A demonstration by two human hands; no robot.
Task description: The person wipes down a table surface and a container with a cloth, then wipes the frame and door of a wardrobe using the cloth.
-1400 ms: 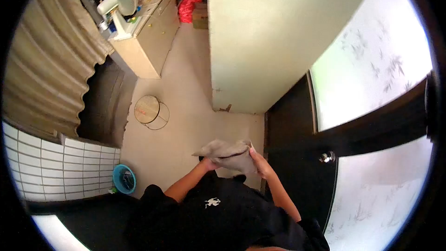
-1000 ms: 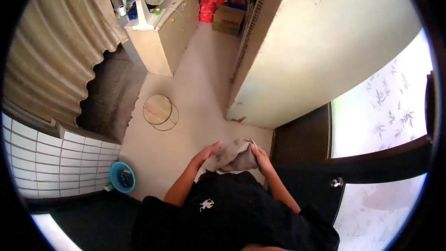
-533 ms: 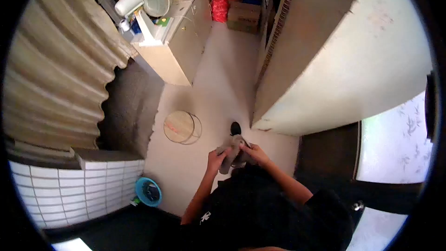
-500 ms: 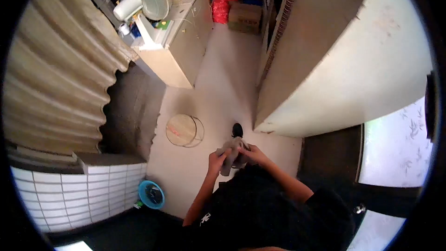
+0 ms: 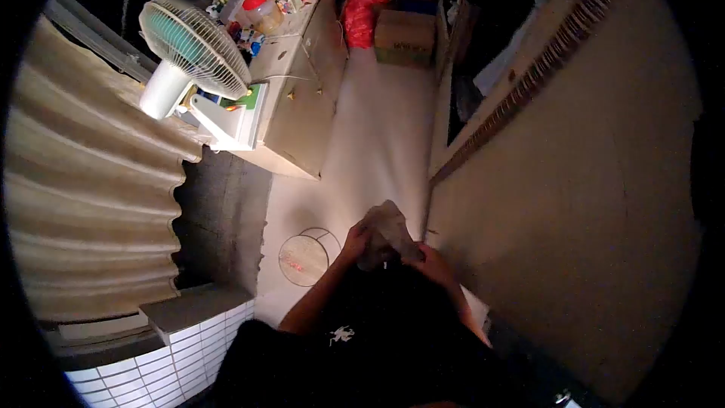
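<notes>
One pleated curtain (image 5: 98, 181) fills the far left. Next comes a white fan (image 5: 195, 49) on top of a cabinet (image 5: 302, 117), whose inside is hidden. Behind the fan, also on the cabinet, stands a clear jar (image 5: 266, 18) with a red lid, something yellowish in its lower part. A round stool (image 5: 303, 261) is on the floor nearer the person. Further right and back, a red plastic bag (image 5: 359, 19) bulges, contents hidden. In front, the left hand (image 5: 357, 242) has its fingers closed on the left edge of a crumpled grey cloth (image 5: 390, 228), held before the person's black shirt. Behind is a cardboard box (image 5: 405, 32); what it holds cannot be seen. The right hand (image 5: 429, 259), dimly lit, grips the cloth's lower right edge.
</notes>
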